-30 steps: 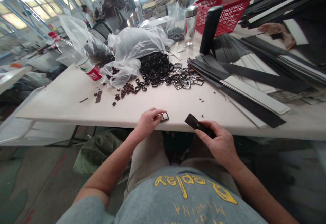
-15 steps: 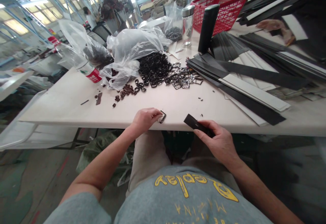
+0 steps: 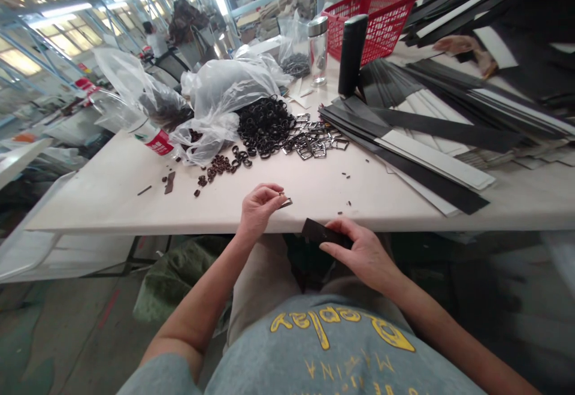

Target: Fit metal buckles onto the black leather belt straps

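My left hand (image 3: 261, 208) pinches a small metal buckle (image 3: 286, 202) between thumb and fingers, just above the table's front edge; the fingers cover part of its frame. In my right hand (image 3: 359, 248) is the end of a black strap (image 3: 320, 231), gripped between thumb and fingers, with a small slit near its tip. The rest of that strap is hidden by the hand. A gap separates buckle and strap. Farther back lie a heap of similar buckles (image 3: 309, 143) and a pile of black strap loops (image 3: 265, 122), with small brown loops (image 3: 220, 167) beside it.
Black and white strips (image 3: 431, 161) are stacked on the right of the table (image 3: 99, 197). Behind them stand a black flask (image 3: 353, 53), a glass bottle (image 3: 318, 53) and a red basket (image 3: 390, 20). Plastic bags (image 3: 224, 86) and a tilted plastic bottle (image 3: 153, 134) lie at the left.
My right hand has brought the strap leftward and slightly lower, closer to the buckle. The left hand has lifted the buckle and turned it. The camera view has shifted a little.
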